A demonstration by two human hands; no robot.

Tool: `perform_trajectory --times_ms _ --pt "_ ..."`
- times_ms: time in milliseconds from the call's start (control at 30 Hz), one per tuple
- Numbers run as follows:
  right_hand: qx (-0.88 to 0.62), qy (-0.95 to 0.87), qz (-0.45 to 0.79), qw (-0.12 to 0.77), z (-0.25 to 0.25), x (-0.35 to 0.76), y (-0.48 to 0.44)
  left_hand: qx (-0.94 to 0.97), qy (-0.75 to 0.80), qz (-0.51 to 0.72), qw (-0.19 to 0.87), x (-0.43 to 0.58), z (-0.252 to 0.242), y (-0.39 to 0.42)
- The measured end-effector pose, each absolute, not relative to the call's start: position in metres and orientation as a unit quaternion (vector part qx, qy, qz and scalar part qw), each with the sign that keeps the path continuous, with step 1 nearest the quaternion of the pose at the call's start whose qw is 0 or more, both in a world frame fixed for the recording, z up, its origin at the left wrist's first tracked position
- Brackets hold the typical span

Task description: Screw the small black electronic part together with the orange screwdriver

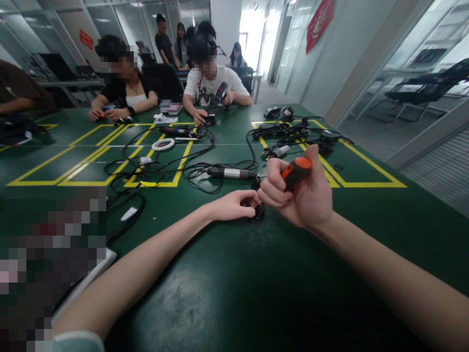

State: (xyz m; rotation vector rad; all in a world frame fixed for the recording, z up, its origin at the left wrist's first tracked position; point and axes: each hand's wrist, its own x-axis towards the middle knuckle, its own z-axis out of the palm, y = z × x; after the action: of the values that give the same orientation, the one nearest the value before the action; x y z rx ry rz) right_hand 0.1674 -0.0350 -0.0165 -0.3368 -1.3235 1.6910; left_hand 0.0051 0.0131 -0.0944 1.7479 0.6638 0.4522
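My right hand (304, 195) is closed round the orange-and-black handle of a screwdriver (297, 172), held above the green table. Its shaft is mostly hidden behind my fingers. Just to the left, my left hand (238, 204) rests low on the table, thumb and fingers curled against a small dark part (260, 213). The part's exact kind is too small and dark to make out. Beyond both hands lies a grey-and-black pen-shaped electric screwdriver (231, 173) with a black cable.
Black cables (161, 161) loop across the green table (190, 293), which bears yellow tape outlines. A white tape roll (163, 144) lies at the middle left, and a heap of black cables (293, 129) at the right. Across the table a person (216, 85) holds a power drill (220, 94).
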Motion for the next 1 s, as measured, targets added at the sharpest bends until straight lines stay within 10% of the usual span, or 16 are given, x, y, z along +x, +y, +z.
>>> perform_trajectory --times_ms 1000 --pt "-0.136 -0.578 0.659 0.461 -0.0144 0.1662 -0.0347 0.744 0.283 0.197 0.573 0.0050 -0.0910 0.0115"
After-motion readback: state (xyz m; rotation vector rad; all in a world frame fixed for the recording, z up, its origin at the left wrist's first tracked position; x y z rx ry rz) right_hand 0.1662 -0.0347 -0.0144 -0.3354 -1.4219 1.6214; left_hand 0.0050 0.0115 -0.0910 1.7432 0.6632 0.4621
